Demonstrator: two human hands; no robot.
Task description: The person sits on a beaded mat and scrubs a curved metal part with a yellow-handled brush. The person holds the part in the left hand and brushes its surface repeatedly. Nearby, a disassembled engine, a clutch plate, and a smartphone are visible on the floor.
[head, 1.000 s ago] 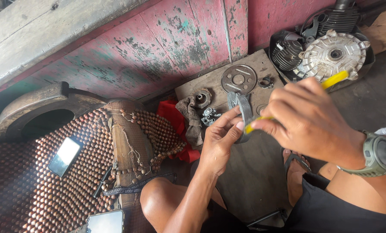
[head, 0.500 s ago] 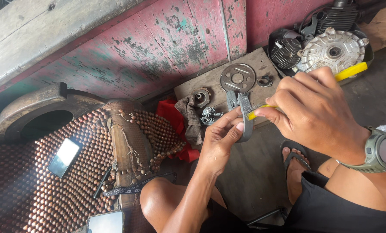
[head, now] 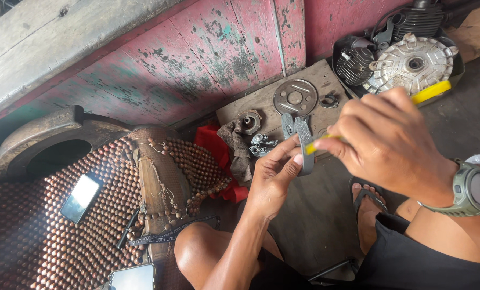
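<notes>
My left hand [head: 275, 177] grips a curved grey metal brake shoe [head: 305, 144] by its lower end, holding it upright above the floor. My right hand [head: 385, 139] holds a yellow-handled brush [head: 431, 92] with its head pressed against the shoe's upper part. A green wristwatch [head: 475, 189] sits on my right wrist. Behind the shoe, a wooden board [head: 266, 99] carries a round perforated metal disc [head: 295, 97], a small hub part [head: 250, 121] and loose small fittings [head: 261, 144].
A black tray with a silver finned drum [head: 414, 62] and engine parts stands at the upper right. A beaded seat mat [head: 62, 225] with two phones [head: 80, 197] lies left. A red cloth [head: 213, 142], a peeling pink wall [head: 197, 53] and my sandalled foot [head: 366, 207] are nearby.
My right hand moved the yellow-handled brush back and forth along the brake shoe. The left hand kept the shoe nearly still.
</notes>
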